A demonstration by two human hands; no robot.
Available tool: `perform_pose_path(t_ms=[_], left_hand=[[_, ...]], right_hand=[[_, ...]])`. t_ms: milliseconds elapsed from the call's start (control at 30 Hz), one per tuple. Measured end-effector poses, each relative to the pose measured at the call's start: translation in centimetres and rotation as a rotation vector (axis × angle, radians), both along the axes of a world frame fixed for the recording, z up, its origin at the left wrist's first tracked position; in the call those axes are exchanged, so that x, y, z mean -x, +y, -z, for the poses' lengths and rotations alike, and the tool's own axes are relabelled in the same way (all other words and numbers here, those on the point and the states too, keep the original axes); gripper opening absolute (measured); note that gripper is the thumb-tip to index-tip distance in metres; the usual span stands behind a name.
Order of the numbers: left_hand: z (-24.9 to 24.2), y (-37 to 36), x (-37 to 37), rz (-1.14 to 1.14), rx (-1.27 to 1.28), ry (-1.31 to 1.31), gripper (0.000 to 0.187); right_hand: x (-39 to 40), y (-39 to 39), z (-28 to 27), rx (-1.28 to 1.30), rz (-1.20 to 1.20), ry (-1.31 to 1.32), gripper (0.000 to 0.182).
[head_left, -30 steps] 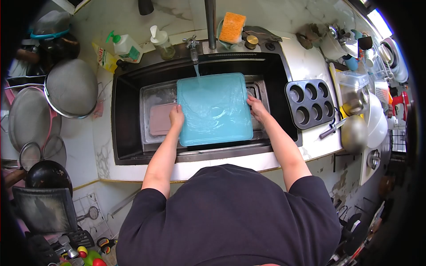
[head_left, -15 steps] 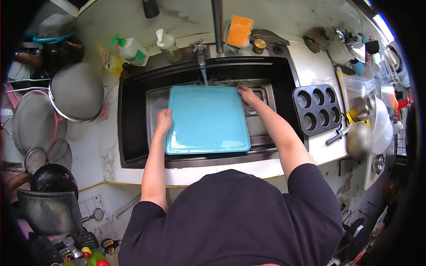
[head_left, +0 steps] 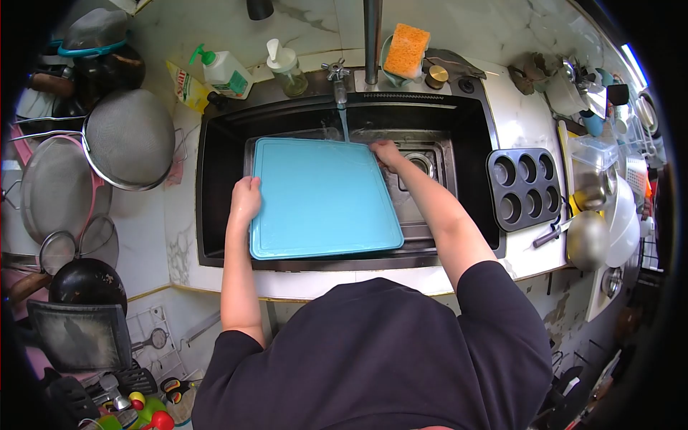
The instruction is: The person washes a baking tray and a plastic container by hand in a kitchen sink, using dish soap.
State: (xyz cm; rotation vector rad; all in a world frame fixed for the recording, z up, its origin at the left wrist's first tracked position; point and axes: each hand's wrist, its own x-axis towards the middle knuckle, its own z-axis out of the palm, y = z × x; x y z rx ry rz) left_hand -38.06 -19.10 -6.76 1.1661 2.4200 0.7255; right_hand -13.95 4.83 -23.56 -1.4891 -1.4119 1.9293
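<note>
A blue tray [head_left: 322, 204] is gripped at its left edge by the left hand [head_left: 246, 198] and at its far right corner by the right hand [head_left: 387, 154], held over the sink [head_left: 473, 193]

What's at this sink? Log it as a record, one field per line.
left hand: grips the left edge of the blue board
right hand: grips the board's far right corner
blue board: held over the black sink
faucet: water running
right of sink: dark six-cup muffin pan
behind sink: orange sponge, white bottle with green pump, clear pump bottle
</note>
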Motion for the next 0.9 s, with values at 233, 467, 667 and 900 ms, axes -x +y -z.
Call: perform_pose_path(t_ms=[233,467,667,900], left_hand=[[-3.0,-0.8,0.7,-0.042,0.012,-0.033,0.029],[-5.2,-0.9,0.4,-0.039,0.024,-0.023,0.029],[-4.7,-1.2,0.8,-0.054,-0.011,-0.024,0.029],[-5.0,-0.7,0.0,-0.052,-0.023,0.024,0.029]], right_hand=[[1.6,1.4,-0.9,-0.185,-0.400,0.034,0.020],[3.3,1.6,-3.7,-0.605,-0.886,-0.177,0.021],[3.7,1.3,-3.8,-0.946,-0.909,-0.238,0.022],[3.5,1.5,-2.9,-0.672,-0.768,-0.161,0.022]])
